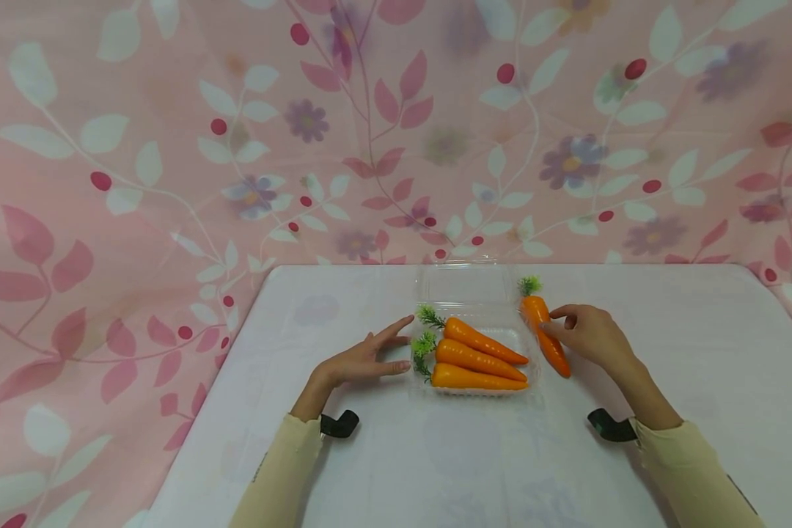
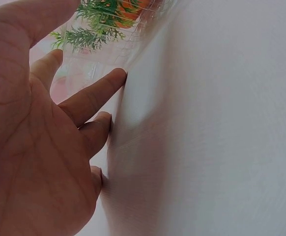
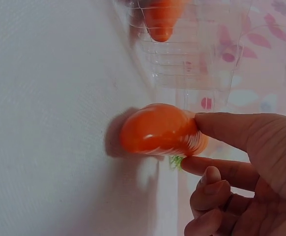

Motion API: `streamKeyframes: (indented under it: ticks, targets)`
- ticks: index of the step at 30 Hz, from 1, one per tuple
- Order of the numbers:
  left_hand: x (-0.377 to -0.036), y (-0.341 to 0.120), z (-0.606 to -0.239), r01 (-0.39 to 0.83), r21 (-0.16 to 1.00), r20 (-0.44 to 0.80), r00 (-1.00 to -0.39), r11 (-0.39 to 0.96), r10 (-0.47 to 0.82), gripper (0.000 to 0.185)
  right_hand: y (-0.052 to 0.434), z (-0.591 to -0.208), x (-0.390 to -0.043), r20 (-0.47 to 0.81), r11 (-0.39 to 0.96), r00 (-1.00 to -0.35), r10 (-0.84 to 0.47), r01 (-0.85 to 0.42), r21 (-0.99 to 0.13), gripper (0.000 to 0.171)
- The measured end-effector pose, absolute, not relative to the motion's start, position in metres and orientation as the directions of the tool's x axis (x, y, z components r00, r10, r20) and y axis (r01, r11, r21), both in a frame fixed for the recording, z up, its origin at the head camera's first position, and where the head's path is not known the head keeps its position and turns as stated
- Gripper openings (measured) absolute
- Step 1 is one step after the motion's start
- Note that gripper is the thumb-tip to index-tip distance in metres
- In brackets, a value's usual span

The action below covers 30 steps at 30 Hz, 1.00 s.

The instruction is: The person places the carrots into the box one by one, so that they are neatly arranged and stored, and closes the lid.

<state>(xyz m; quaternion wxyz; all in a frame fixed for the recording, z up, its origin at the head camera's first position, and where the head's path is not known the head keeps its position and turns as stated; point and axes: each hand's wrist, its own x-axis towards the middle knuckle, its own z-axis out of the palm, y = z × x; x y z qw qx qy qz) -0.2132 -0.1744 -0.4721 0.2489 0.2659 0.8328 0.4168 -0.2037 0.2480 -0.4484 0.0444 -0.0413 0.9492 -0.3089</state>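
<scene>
The hands are well apart: the right hand (image 1: 590, 336) pinches a glossy artificial carrot (image 1: 552, 352) between thumb and index finger, on the counter (image 1: 383, 469) just right of an open plastic clamshell (image 1: 513, 337). Three more carrots (image 1: 478, 355) lie side by side inside. The left hand (image 1: 363, 361), fingers spread, holds nothing near the clamshell's left end; contact is unclear. The smooth, rounded carrot could roll out of that light pinch, and a bump could slide the seemingly light, ungripped clamshell.
</scene>
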Motion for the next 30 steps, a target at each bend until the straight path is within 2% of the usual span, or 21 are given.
streamKeyframes:
  ticks: [7, 17, 30]
  targets:
    - [-0.213, -0.175, -0.474, 0.228, 0.818, -0.211, -0.735, 0.528, 0.645, 0.084, 0.246, -0.450, -0.204, -0.097, 0.797, -0.990, -0.107, -0.027, -0.603, 0.052]
    - [-0.213, -0.175, -0.473, 0.220, 0.828, -0.212, -0.729, 0.516, 0.651, 0.083, 0.246, -0.450, -0.204, -0.165, 0.830, -0.983, -0.085, 0.022, -0.557, 0.055]
    - [-0.214, -0.175, -0.473, 0.236, 0.826, -0.199, -0.728, 0.512, 0.656, 0.083, 0.257, -0.450, -0.203, -0.150, 0.851, -0.988, -0.029, 0.054, -0.523, 0.063]
